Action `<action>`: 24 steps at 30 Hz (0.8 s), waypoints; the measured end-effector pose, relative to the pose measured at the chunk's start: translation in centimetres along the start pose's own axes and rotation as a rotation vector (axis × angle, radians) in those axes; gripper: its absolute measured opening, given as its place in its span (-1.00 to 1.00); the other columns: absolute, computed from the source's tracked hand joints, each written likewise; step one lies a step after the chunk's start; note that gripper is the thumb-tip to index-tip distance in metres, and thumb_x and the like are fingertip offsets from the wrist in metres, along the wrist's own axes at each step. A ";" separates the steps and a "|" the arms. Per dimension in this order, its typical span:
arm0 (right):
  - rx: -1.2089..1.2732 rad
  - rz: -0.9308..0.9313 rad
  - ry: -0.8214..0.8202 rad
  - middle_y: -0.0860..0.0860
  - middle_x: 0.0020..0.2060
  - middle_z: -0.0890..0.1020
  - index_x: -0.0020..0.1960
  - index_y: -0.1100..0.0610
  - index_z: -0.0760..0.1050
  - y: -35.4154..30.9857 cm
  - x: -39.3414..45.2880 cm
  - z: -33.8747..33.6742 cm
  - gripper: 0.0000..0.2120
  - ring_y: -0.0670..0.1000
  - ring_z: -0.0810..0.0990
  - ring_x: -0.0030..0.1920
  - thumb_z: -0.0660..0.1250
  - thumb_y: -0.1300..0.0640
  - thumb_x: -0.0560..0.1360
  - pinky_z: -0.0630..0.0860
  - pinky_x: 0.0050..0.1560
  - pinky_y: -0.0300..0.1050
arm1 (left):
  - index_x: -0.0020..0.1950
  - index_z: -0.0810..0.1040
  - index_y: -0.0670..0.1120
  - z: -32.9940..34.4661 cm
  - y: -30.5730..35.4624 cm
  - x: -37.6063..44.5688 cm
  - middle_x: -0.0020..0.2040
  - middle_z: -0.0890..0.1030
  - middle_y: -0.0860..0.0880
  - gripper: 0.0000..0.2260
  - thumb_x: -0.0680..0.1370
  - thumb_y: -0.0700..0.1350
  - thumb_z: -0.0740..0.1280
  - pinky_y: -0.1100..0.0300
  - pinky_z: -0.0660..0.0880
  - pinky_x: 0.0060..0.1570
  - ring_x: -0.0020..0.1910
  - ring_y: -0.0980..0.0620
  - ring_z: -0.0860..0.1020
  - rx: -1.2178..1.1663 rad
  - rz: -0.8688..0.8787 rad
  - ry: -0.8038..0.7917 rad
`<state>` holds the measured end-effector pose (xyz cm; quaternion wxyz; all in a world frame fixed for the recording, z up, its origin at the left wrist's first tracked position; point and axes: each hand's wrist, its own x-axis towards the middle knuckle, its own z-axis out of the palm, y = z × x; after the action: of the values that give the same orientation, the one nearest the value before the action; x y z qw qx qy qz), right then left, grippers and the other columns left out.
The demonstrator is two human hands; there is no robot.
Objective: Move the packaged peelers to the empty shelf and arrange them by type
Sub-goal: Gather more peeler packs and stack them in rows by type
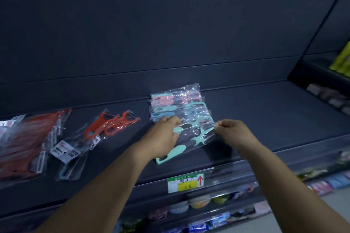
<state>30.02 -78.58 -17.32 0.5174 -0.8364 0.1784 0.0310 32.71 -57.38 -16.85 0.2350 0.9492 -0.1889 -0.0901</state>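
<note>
On the dark shelf (265, 115) lies a pile of clear packets with mint, pink and blue peelers (178, 104). The front packet holds mint peelers (191, 138). My left hand (162, 136) lies on its left side, fingers curled over the plastic. My right hand (231, 132) pinches its right edge between thumb and fingers. To the left lie two packets of orange peelers (111, 125), and at the far left a bigger stack of orange peelers (24, 143). A packet with a pale blue peeler (70, 166) lies under them near the shelf front.
A green and yellow price label (185, 183) with a red arrow hangs on the shelf's front rail. Lower shelves hold several colourful goods (198, 202). Yellow-green items (341, 62) stand on a shelf at the far right. The dark back panel rises behind.
</note>
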 end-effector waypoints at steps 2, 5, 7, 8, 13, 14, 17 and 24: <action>-0.045 -0.008 0.005 -0.01 -0.39 0.50 -0.28 0.10 0.52 0.3 -0.1 -0.7 -0.81 -0.06 0.39 -0.38 0.31 0.18 0.51 0.33 -0.34 -0.21 | 0.38 0.33 0.03 0.2 0.1 0.5 0.37 0.35 -0.01 -0.66 0.60 -0.09 0.22 0.05 0.34 0.33 0.33 -0.04 0.38 0.010 0.007 -0.032; -0.137 -0.025 0.003 -0.02 -0.43 0.49 -0.23 0.12 0.55 0.8 0.1 -1.3 -0.86 -0.06 0.38 -0.42 0.32 0.15 0.51 0.32 -0.37 -0.22 | 0.36 0.36 0.05 0.4 0.1 1.0 0.30 0.36 -0.01 -0.68 0.61 -0.04 0.22 0.06 0.36 0.28 0.27 -0.05 0.39 0.038 -0.003 -0.072; -0.177 -0.030 -0.024 -0.01 -0.42 0.51 -0.22 0.11 0.56 1.0 0.4 -1.4 -0.86 -0.05 0.40 -0.40 0.33 0.16 0.51 0.34 -0.34 -0.20 | 0.36 0.37 0.06 0.5 0.0 1.0 0.27 0.35 -0.01 -0.68 0.60 0.00 0.23 0.07 0.34 0.30 0.30 -0.04 0.35 0.081 -0.004 -0.092; -0.197 -0.030 -0.039 -0.01 -0.41 0.51 -0.22 0.11 0.56 1.0 0.4 -1.4 -0.86 -0.05 0.41 -0.39 0.32 0.16 0.51 0.35 -0.34 -0.20 | 0.38 0.36 0.06 0.4 0.0 1.0 0.26 0.34 -0.01 -0.66 0.60 0.02 0.23 0.07 0.31 0.31 0.31 -0.04 0.31 0.119 0.001 -0.093; -0.231 -0.043 -0.105 0.03 -0.39 0.49 -0.20 0.13 0.55 0.5 0.5 -1.5 -0.83 -0.03 0.37 -0.41 0.27 0.15 0.54 0.34 -0.37 -0.22 | 0.44 0.29 0.08 -0.2 0.6 -0.1 0.26 0.32 0.04 -0.52 0.55 0.17 0.24 0.10 0.23 0.36 0.32 0.02 0.21 0.234 0.054 -0.030; -0.214 -0.042 -0.106 0.04 -0.39 0.48 -0.20 0.14 0.55 0.5 0.7 -1.4 -0.83 -0.01 0.38 -0.39 0.26 0.15 0.54 0.35 -0.34 -0.20 | 0.41 0.31 0.09 -0.3 0.7 -0.4 0.24 0.33 0.05 -0.51 0.52 0.20 0.26 0.10 0.24 0.36 0.31 0.03 0.22 0.225 0.061 -0.030; -0.160 -0.034 -0.085 0.04 -0.39 0.49 -0.16 0.18 0.57 0.5 1.3 -1.0 -0.83 0.02 0.40 -0.34 0.26 0.15 0.54 0.39 -0.23 -0.13 | 0.40 0.33 0.10 -0.1 0.8 -1.2 0.24 0.36 0.06 -0.48 0.48 0.15 0.36 0.10 0.28 0.34 0.31 0.05 0.26 0.229 0.063 -0.033; -0.222 -0.057 0.042 0.04 -0.21 0.57 -0.13 0.07 0.52 1.1 2.3 -0.1 -0.94 0.02 0.48 -0.26 0.30 0.17 0.51 0.37 -0.29 -0.19 | 0.51 0.21 0.09 1.4 0.9 -1.9 0.28 0.34 0.05 -0.46 0.56 -0.02 0.32 0.14 0.29 0.35 0.34 0.04 0.26 0.204 0.001 0.082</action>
<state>31.76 -79.68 -18.76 0.4182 -0.8938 0.1608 0.0186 30.37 -57.90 -17.50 0.1448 0.9710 -0.1876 -0.0312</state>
